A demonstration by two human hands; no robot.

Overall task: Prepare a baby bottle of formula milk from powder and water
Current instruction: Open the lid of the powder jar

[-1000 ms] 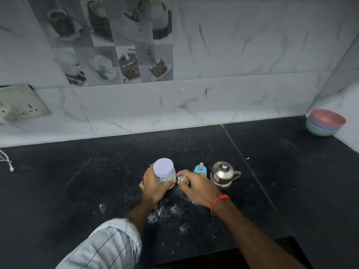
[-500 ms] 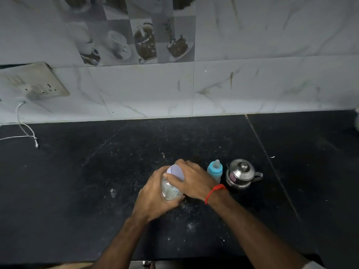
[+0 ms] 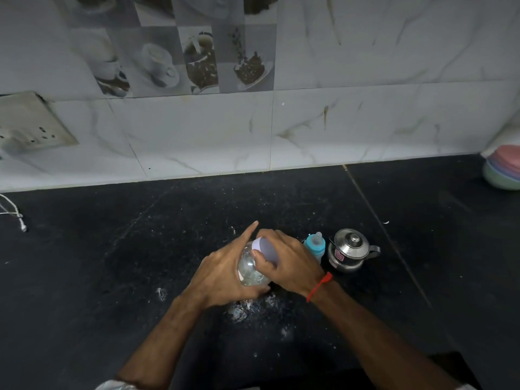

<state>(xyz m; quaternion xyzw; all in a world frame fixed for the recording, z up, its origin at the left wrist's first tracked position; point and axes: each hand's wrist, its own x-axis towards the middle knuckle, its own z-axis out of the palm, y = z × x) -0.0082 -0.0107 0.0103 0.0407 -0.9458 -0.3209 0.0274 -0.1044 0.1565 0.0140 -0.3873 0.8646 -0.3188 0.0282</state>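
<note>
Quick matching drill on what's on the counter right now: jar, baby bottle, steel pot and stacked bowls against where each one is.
Things:
1. clear jar
2. baby bottle
3. steel pot
4. stacked bowls

Places:
A. far right edge, by the wall
B. tilted, held in the left hand, with the right hand on its lid
C. standing between the hands and the pot
D. lidded, just right of the bottle

Pairs: 1-B, 2-C, 3-D, 4-A

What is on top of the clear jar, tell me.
A pale lilac lid caps the clear jar, which is tilted. The right hand grips the lid; the left hand holds the body. Fingers cover much of the rim, so the seal cannot be seen.
</note>
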